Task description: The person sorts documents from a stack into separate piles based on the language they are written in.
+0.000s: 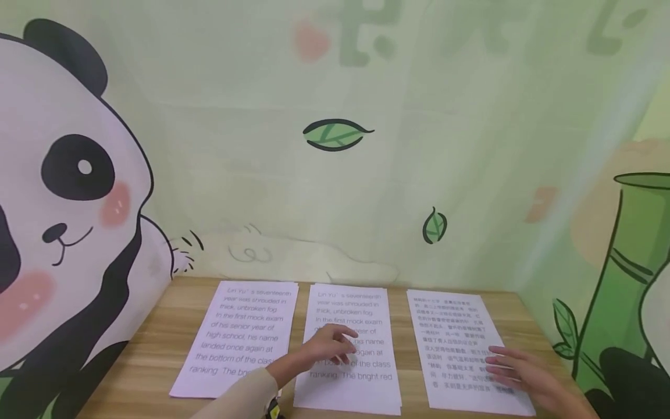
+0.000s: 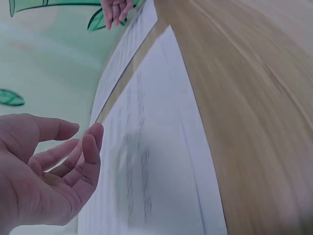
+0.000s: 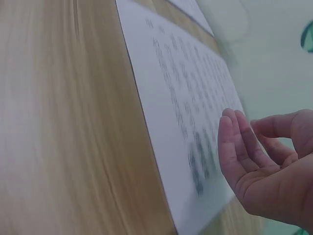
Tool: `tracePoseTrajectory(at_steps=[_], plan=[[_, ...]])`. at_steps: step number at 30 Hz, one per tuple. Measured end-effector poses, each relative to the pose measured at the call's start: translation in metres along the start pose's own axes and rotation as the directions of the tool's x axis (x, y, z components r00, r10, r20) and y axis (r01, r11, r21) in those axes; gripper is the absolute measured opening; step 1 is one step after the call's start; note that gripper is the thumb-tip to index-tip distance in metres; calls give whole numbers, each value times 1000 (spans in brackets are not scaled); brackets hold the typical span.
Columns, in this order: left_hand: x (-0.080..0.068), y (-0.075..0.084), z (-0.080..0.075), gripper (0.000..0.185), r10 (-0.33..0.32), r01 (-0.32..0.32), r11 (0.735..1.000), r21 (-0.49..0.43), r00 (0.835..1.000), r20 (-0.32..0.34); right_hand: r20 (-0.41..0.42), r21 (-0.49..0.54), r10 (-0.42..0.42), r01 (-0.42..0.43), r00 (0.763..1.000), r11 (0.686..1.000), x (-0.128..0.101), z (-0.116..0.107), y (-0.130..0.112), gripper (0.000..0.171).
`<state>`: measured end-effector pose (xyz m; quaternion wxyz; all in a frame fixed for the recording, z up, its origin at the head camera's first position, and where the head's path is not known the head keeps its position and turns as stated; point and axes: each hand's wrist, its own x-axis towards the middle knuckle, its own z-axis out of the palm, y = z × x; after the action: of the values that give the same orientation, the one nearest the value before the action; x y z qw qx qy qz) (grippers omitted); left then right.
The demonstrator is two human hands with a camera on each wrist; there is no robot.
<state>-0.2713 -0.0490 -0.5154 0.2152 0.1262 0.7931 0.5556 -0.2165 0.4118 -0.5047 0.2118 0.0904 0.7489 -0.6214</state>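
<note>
Three printed paper stacks lie side by side on a wooden table. My left hand (image 1: 331,344) hovers over the middle paper stack (image 1: 348,390), printed in large English text, with its fingers loosely bent and nothing between them. In the left wrist view that hand (image 2: 54,171) appears above the sheet (image 2: 171,147), apart from it. My right hand (image 1: 523,369) is over the right edge of the Chinese-text paper stack (image 1: 445,349), its fingers loosely bent and holding nothing. The right wrist view shows this hand (image 3: 264,161) raised over the printed page (image 3: 161,127).
A left paper stack (image 1: 235,331) with large English text lies beside the middle one. The wooden table (image 1: 146,349) meets a fabric backdrop (image 1: 262,174) with a panda, leaves and bamboo. A dark band with a yellow patch (image 1: 273,409) is at the left sleeve.
</note>
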Motion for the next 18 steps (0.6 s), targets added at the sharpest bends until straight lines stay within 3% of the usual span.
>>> tracePoseTrajectory(at_steps=[5, 9, 15, 18], plan=[[-22, -13, -31, 43, 10, -10, 1000, 4, 1000, -16, -19, 54, -6, 7, 1000, 999, 13, 31, -9, 58], [-39, -25, -48, 47, -13, 14, 1000, 11, 999, -51, 42, 22, -43, 42, 998, 999, 17, 52, -11, 57], [-58, -36, -62, 53, -29, 28, 999, -17, 997, -66, 163, 22, -123, 121, 979, 992, 26, 77, -9, 56], [-64, -40, -65, 55, -24, 21, 999, -41, 997, -69, 177, 6, -124, 125, 976, 992, 33, 92, -11, 57]])
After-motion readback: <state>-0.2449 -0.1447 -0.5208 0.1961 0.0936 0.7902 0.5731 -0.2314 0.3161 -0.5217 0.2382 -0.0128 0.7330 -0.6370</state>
